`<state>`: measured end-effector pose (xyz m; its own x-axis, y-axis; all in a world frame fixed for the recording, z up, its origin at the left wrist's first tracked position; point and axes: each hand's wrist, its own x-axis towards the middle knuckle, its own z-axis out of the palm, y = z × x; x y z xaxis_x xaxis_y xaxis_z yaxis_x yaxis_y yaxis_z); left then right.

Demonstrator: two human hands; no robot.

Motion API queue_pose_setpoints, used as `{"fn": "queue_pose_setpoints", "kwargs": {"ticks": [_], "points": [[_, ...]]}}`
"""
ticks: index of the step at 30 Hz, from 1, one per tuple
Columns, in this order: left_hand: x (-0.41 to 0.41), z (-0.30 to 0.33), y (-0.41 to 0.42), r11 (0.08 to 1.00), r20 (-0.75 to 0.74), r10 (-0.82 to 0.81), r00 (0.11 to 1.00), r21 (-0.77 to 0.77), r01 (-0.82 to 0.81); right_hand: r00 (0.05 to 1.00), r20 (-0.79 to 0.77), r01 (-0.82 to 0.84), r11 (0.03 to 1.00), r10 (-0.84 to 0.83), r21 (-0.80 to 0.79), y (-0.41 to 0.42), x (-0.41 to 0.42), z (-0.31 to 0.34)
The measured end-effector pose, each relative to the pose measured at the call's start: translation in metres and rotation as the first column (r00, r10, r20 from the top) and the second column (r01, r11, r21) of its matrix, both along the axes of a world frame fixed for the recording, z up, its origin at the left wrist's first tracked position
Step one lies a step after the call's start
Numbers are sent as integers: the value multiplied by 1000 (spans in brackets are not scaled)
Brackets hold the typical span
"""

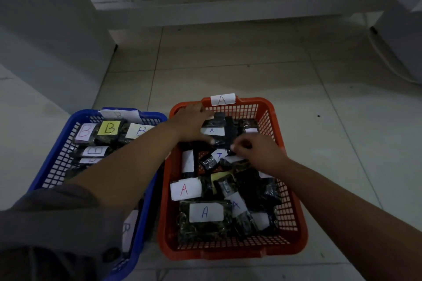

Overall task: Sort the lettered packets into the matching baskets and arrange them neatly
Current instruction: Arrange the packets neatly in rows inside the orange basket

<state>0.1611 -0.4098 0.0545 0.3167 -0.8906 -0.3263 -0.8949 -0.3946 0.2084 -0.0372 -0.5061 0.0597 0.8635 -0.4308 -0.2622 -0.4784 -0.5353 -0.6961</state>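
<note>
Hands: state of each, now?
Left hand: open, flat on packets in the red basket.
Right hand: fingers curled over packets; grip cannot be told.

A pale tiled floor (228, 64) carries two plastic mesh baskets set side by side, nearly touching. The blue basket (49, 164) sits on the left, the red basket (294, 207) on the right. A white cable (388, 61) trails across the tiles at far right.

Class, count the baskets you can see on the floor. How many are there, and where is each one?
2. The blue basket sits on the left, holding packets marked B. The orange basket sits touching it on the right, holding packets marked A. No others show.
</note>
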Motion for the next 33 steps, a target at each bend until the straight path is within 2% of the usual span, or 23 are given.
{"fn": "queue_pose_setpoints", "kwargs": {"ticks": [2, 6, 8, 10, 13, 15, 17, 21, 24, 30, 33], "points": [[10, 3, 1, 998, -14, -10, 1000, -61, 9, 990, -15, 141, 990, -141, 26, -7, 16, 1], [22, 3, 10, 991, 6, 4, 1000, -135, -3, 963, -176, 204, 979, -203, -12, -10, 53, -15], [23, 1, 14, 987, 22, 4, 1000, -162, 0, 921, -243, 313, 950, -305, -6, -6, 67, -28], [24, 1, 16, 982, 26, -5, 1000, -190, 10, 873, -262, 445, 891, -411, 85, -5, 75, -31], [25, 1, 16, 978, 24, -47, 999, -200, 51, 814, -250, 581, 733, -525, 355, -10, 78, -18], [24, 2, 17, 979, 55, -53, 997, -192, 63, 775, -251, 627, 655, -580, 422, -19, 76, -4], [24, 3, 18, 978, 98, -10, 995, -209, 30, 734, -225, 663, 607, -640, 438, -30, 69, 10], [21, 2, 19, 965, 113, 38, 993, -263, -7, 665, -121, 728, 605, -737, 323, -53, 42, 35], [13, -1, 17, 966, 110, -4, 994, -255, 33, 620, -79, 743, 551, -781, 380, -62, 23, 47], [7, -12, 14, 996, 68, -55, 996, -61, 59, 614, -84, 728, 522, -785, 444, -63, 8, 45], [6, -15, 14, 998, 44, -19, 999, -51, 21, 629, -95, 710, 521, -771, 473, -60, 5, 38]]}}
